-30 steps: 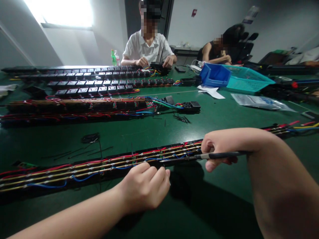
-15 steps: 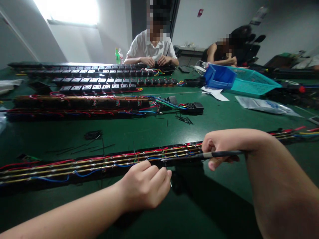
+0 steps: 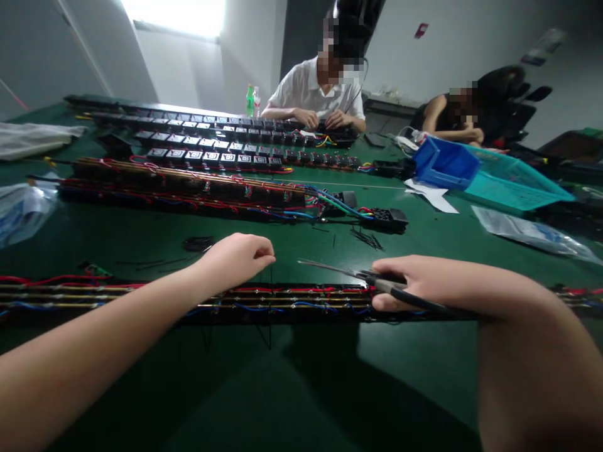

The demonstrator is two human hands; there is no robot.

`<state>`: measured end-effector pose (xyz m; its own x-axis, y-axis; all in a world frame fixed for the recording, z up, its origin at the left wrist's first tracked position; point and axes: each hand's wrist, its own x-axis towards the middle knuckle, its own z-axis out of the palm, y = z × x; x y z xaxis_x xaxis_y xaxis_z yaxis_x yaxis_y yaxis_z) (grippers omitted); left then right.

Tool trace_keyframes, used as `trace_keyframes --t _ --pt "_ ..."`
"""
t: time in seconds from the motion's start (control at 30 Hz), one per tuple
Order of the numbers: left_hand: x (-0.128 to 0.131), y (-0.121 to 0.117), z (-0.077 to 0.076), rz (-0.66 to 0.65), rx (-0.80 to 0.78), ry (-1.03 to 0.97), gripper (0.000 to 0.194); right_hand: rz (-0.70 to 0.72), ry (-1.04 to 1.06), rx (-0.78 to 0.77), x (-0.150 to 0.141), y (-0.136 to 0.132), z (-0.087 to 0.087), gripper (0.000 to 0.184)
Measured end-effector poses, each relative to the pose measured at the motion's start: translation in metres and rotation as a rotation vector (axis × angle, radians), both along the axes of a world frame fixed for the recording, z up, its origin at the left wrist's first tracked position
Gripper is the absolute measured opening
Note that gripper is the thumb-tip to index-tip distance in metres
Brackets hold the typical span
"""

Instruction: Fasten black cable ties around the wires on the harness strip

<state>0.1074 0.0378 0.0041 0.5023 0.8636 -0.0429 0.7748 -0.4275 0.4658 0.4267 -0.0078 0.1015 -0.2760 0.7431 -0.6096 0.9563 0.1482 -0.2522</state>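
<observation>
A long black strip of sockets [image 3: 292,304] wired with red, blue and bare copper leads lies across the green table in front of me. My right hand [image 3: 414,282] is closed round a slim pair of pliers [image 3: 339,271] whose tips point left above the strip. My left hand [image 3: 238,256] hovers just beyond the strip with its fingers curled into a pinch; whether it holds anything is hidden. Thin black cable ties [image 3: 365,238] lie scattered on the table behind the strip.
More wired strips [image 3: 188,188] and rows of black sockets [image 3: 211,147] fill the far left. A blue bin [image 3: 445,164] and a teal basket [image 3: 511,185] stand at the right. Plastic bags [image 3: 532,232] lie near them. Two people sit working at the far side.
My left hand has lifted from the near side of the strip to beyond it. The pliers have risen off the strip. My view has swung to the left.
</observation>
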Motion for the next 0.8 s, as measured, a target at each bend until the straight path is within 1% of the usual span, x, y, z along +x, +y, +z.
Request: trace_keyframes --t 0.03,0.1,0.17,0.27,0.4,0.53,0.6,0.73,0.8 --pt "0.001 0.002 -0.002 0.007 -0.067 0.010 0.021 -0.034 -0.075 -0.051 -0.008 0.004 0.003 0.061" --pt "0.003 0.001 -0.006 0.008 -0.198 0.008 0.030 -0.054 -0.178 -0.046 -0.022 0.009 0.007 0.063" --pt "0.005 -0.002 -0.007 0.005 -0.314 -0.024 0.035 -0.053 -0.164 -0.052 -0.033 0.011 0.009 0.061" --pt "0.005 -0.005 -0.005 0.013 -0.412 -0.117 0.025 -0.052 -0.201 -0.086 -0.041 0.007 0.009 0.054" --pt "0.004 -0.005 -0.001 0.044 -0.468 -0.275 0.012 -0.017 -0.220 -0.123 -0.037 0.003 0.001 0.054" --pt "0.004 -0.005 -0.001 0.065 -0.460 -0.407 0.009 -0.032 -0.207 -0.107 -0.035 0.007 -0.007 0.052" --pt "0.004 -0.006 -0.001 0.077 -0.448 -0.452 0.015 -0.027 -0.209 -0.100 -0.038 0.010 -0.010 0.051" --pt "0.002 -0.008 0.000 0.103 -0.443 -0.516 0.043 -0.002 -0.198 -0.130 -0.045 0.014 -0.013 0.050" --pt "0.002 -0.008 0.000 0.108 -0.455 -0.532 0.044 0.006 -0.192 -0.128 -0.050 0.014 -0.015 0.050"
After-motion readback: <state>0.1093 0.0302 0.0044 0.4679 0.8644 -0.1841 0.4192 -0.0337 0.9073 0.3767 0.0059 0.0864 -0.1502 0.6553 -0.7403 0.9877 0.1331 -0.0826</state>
